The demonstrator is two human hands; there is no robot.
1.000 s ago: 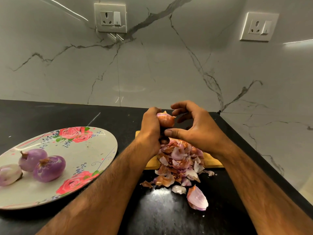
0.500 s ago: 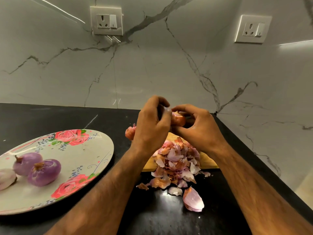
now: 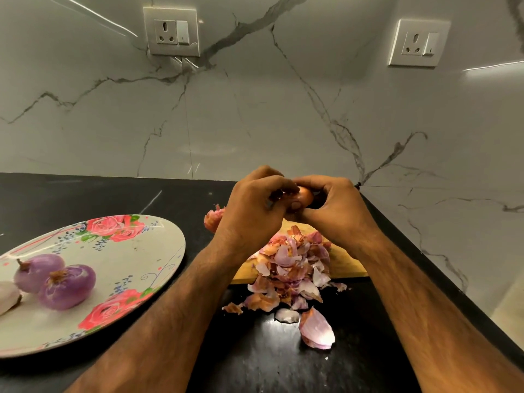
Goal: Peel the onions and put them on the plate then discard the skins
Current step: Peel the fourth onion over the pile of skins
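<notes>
A small brown-skinned onion (image 3: pixel 304 196) is held between both hands above the wooden cutting board (image 3: pixel 344 265). My left hand (image 3: pixel 251 211) curls over its left side with fingertips on the skin; my right hand (image 3: pixel 334 208) grips it from the right, thumb underneath. A heap of onion skins (image 3: pixel 292 268) covers the board and spills onto the black counter. Another unpeeled onion (image 3: pixel 212 219) peeks out behind my left wrist. The floral plate (image 3: pixel 136 251) at left carries three peeled onions (image 3: pixel 66 287).
A larger piece of purple peel (image 3: pixel 317 331) lies on the black counter (image 3: pixel 113 194) in front of the heap. The marble wall meets the counter in a corner at right, with two wall sockets (image 3: pixel 171 31) above. The counter's right edge runs diagonally beside my right forearm.
Both hands rose slightly and closed together around the onion. My left hand shifted from below the onion to over its left side, uncovering the other unpeeled onion behind it.
</notes>
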